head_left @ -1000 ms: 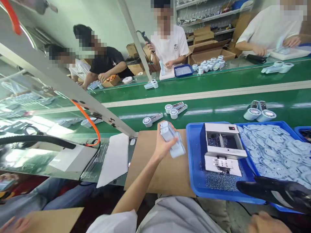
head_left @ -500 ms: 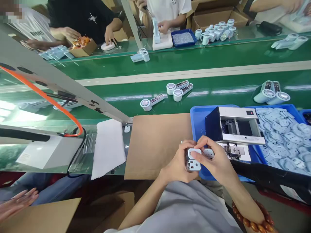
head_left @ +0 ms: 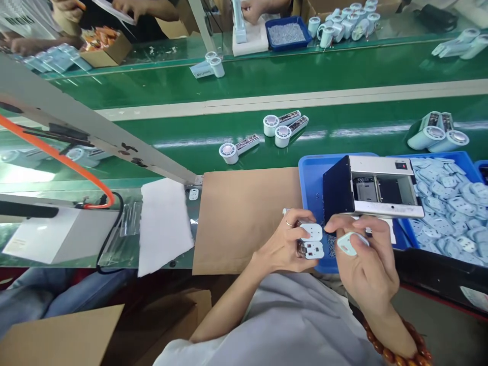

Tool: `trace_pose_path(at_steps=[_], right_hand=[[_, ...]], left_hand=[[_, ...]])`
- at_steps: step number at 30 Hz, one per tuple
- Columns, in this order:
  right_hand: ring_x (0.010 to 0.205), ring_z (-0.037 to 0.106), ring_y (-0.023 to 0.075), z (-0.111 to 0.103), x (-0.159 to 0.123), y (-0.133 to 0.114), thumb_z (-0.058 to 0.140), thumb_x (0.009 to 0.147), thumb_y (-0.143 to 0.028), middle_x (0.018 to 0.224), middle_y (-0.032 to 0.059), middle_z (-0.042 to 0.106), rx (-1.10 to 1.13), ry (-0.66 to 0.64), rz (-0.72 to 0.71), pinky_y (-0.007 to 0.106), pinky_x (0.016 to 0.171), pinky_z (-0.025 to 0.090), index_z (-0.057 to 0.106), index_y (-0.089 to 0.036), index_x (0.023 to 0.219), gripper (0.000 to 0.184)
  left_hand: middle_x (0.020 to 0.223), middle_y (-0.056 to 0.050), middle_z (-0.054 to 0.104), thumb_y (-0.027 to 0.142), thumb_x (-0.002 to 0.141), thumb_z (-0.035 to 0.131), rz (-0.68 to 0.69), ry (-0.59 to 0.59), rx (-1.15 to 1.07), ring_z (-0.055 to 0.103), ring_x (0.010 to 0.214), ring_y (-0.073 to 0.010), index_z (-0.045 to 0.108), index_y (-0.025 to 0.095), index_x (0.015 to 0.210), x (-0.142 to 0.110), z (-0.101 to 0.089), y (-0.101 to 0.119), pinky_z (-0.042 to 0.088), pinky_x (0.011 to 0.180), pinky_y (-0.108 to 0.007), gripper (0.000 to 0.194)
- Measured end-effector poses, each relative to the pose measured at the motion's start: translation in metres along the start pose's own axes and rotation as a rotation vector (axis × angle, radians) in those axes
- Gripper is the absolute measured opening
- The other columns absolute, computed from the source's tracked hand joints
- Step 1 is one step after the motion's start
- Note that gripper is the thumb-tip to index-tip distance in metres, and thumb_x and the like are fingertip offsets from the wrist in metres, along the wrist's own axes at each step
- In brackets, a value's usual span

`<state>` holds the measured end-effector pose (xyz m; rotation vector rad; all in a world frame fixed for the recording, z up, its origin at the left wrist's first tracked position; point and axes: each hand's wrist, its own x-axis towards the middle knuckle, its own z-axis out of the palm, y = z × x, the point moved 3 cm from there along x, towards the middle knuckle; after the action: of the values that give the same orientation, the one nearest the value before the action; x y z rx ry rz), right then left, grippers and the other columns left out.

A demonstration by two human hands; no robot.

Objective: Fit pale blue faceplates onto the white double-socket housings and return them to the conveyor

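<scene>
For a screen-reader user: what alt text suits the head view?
A person's left hand holds a small pale-blue device while the right hand pinches a pale-blue cover beside it, above a cardboard sheet. A blue tray holds a white machine; a green conveyor runs behind.

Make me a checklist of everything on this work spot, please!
Surface: brown cardboard mat beside a green conveyor belt.
Job's things: left hand holds a pale blue fan body; right hand pinches a small pale blue cover.
Clutter: blue tray with a white screw feeder; second tray of pale blue covers; white sheet.
Fingers: both hands closed on their parts.
Cables: orange hose; black cable.
Surroundings: handheld fans on the belt; other people's hands across it.
</scene>
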<state>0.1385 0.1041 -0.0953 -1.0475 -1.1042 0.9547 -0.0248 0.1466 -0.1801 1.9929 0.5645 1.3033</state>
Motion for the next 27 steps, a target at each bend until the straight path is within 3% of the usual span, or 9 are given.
trace_pose_path(at_steps=[3, 6, 8, 10, 13, 17, 22, 27], right_hand=[[0.095, 0.068, 0.0182, 0.004, -0.006, -0.001, 0.06, 0.124, -0.027, 0.102, 0.0049, 0.068, -0.019, 0.027, -0.098, 0.029, 0.086, 0.057, 0.067, -0.025, 0.129, 0.009], [0.08, 0.061, 0.0138, 0.01, -0.01, 0.0, 0.055, 0.128, -0.025, 0.094, 0.0036, 0.06, -0.061, 0.02, -0.068, 0.025, 0.074, 0.052, 0.072, -0.023, 0.128, 0.018], [0.085, 0.064, 0.0132, 0.01, -0.012, -0.003, 0.06, 0.127, -0.023, 0.101, 0.0054, 0.065, -0.117, 0.023, -0.054, 0.023, 0.072, 0.051, 0.077, -0.021, 0.122, 0.018], [0.095, 0.07, 0.0142, 0.01, -0.015, -0.007, 0.071, 0.122, -0.019, 0.107, 0.0063, 0.072, -0.184, 0.029, -0.072, 0.022, 0.075, 0.053, 0.082, -0.021, 0.115, 0.013], [0.106, 0.076, 0.0164, 0.01, -0.02, -0.014, 0.081, 0.114, -0.011, 0.111, 0.0054, 0.078, -0.258, 0.057, -0.11, 0.022, 0.085, 0.061, 0.084, -0.021, 0.114, 0.011], [0.095, 0.074, 0.015, 0.013, -0.022, -0.016, 0.088, 0.108, -0.009, 0.102, 0.0037, 0.076, -0.291, 0.093, -0.11, 0.023, 0.083, 0.061, 0.079, -0.019, 0.107, 0.014], [0.084, 0.063, 0.0119, 0.017, -0.019, -0.004, 0.088, 0.111, -0.019, 0.092, 0.0025, 0.06, -0.22, 0.06, -0.012, 0.021, 0.071, 0.051, 0.067, -0.017, 0.094, 0.028], [0.063, 0.041, 0.0082, 0.015, -0.031, 0.012, 0.088, 0.116, -0.034, 0.08, -0.0029, 0.039, -0.149, 0.015, 0.118, 0.021, 0.053, 0.033, 0.044, -0.018, 0.089, 0.054]], left_hand=[[0.146, -0.011, 0.058, 0.027, 0.089, 0.098, 0.004, 0.039, 0.0, 0.073, 0.121, -0.0259, 0.032, 0.039, 0.14, 0.0, 0.002, -0.005, 0.07, 0.101, -0.051, 0.084], [0.146, -0.011, 0.058, 0.058, 0.081, 0.113, 0.026, 0.05, -0.013, 0.074, 0.123, -0.0267, 0.032, 0.039, 0.141, -0.004, 0.005, -0.01, 0.07, 0.099, -0.049, 0.102], [0.148, -0.011, 0.057, 0.076, 0.071, 0.113, 0.044, 0.06, -0.014, 0.074, 0.125, -0.028, 0.033, 0.04, 0.14, -0.007, 0.006, -0.013, 0.07, 0.098, -0.048, 0.111], [0.152, -0.012, 0.057, 0.085, 0.071, 0.108, 0.043, 0.068, 0.002, 0.074, 0.127, -0.0289, 0.033, 0.04, 0.14, -0.01, 0.009, -0.015, 0.068, 0.099, -0.049, 0.111], [0.152, -0.012, 0.061, 0.09, 0.074, 0.103, 0.047, 0.073, 0.029, 0.074, 0.125, -0.0283, 0.034, 0.039, 0.139, -0.012, 0.011, -0.015, 0.066, 0.102, -0.05, 0.107], [0.147, -0.011, 0.066, 0.089, 0.079, 0.1, 0.058, 0.072, 0.04, 0.073, 0.12, -0.0267, 0.037, 0.037, 0.135, -0.01, 0.012, -0.011, 0.063, 0.102, -0.048, 0.099], [0.142, -0.011, 0.069, 0.091, 0.083, 0.096, 0.007, 0.026, 0.092, 0.073, 0.119, -0.028, 0.043, 0.034, 0.126, -0.008, 0.012, -0.008, 0.061, 0.102, -0.05, 0.089], [0.142, -0.01, 0.069, 0.086, 0.102, 0.082, 0.066, 0.073, 0.066, 0.073, 0.116, -0.0253, 0.041, 0.035, 0.136, -0.004, 0.01, -0.002, 0.061, 0.102, -0.049, 0.074]])
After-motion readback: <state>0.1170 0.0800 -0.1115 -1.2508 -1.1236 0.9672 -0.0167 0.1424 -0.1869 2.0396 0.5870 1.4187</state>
